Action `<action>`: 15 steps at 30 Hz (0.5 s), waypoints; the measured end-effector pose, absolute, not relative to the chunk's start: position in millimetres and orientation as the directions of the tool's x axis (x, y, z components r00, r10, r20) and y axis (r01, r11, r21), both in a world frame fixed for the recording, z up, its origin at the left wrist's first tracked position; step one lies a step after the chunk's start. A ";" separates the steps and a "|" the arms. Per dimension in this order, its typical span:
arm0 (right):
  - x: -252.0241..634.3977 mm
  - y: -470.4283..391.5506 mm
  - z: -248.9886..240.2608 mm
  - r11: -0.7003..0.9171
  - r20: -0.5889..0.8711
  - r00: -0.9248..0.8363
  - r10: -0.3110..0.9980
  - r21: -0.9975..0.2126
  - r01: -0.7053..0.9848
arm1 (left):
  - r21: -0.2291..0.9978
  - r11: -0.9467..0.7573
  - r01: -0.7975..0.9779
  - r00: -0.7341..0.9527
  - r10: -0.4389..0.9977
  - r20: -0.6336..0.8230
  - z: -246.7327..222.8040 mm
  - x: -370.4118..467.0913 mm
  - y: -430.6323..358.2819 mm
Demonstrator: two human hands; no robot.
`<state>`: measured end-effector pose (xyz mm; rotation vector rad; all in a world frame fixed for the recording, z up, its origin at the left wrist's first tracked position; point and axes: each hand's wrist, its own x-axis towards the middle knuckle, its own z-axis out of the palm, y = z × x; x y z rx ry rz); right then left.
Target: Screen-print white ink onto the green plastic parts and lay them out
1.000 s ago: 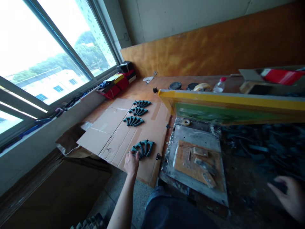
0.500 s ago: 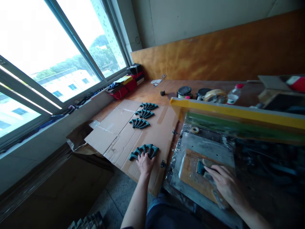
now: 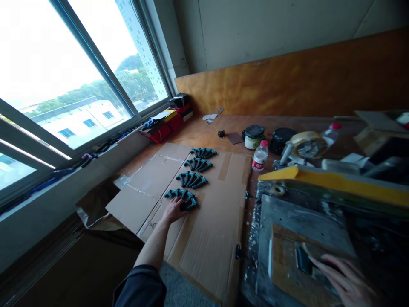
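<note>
My left hand (image 3: pixel 174 209) has its fingers on the near edge of a dark teal, fan-shaped ribbed piece (image 3: pixel 189 199), which lies on a cardboard sheet (image 3: pixel 211 230). Three similar pieces lie in a row beyond it; the closest of them (image 3: pixel 191 180) is just behind. At the lower right, my right hand (image 3: pixel 347 277) is blurred, its fingers round the handle of a small teal-headed tool (image 3: pixel 304 260). The tool's head rests over a brown wooden board (image 3: pixel 284 243) on a grey plate (image 3: pixel 297 213).
Behind the plate stands a yellow-edged frame (image 3: pixel 319 175). A small bottle (image 3: pixel 260 157), a lidded jar (image 3: pixel 254 136), a black tub (image 3: pixel 281 140) and a tape roll (image 3: pixel 308 144) are at the back. Red and black boxes (image 3: pixel 162 130) line the window sill.
My left hand and the teal piece have moved away from me, close to the row of three. The yellow-edged frame has swung lower, and the view has shifted. My right hand still holds the tool.
</note>
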<state>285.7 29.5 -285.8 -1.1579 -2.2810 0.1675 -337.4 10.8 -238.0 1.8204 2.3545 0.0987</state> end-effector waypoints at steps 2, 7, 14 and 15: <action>284.3 29.5 -280.6 0.641 0.420 -0.502 0.756 -0.324 0.695 | 0.151 0.249 0.957 -0.237 0.967 -0.094 -241.3 -338.7 7.0; 264.8 26.6 -238.2 0.647 0.420 -0.524 0.741 -0.237 0.725 | 0.156 0.230 0.961 -0.238 0.971 0.030 -223.2 -320.7 9.4; 244.7 23.6 -209.9 0.766 0.272 -0.723 0.635 -0.099 0.635 | 0.856 -0.138 0.498 -0.187 0.947 0.262 -97.0 -151.9 76.4; 243.6 22.5 -210.4 0.765 0.268 -0.723 0.636 -0.099 0.637 | 0.932 -0.216 0.291 -0.151 0.952 0.267 -75.9 -120.9 81.6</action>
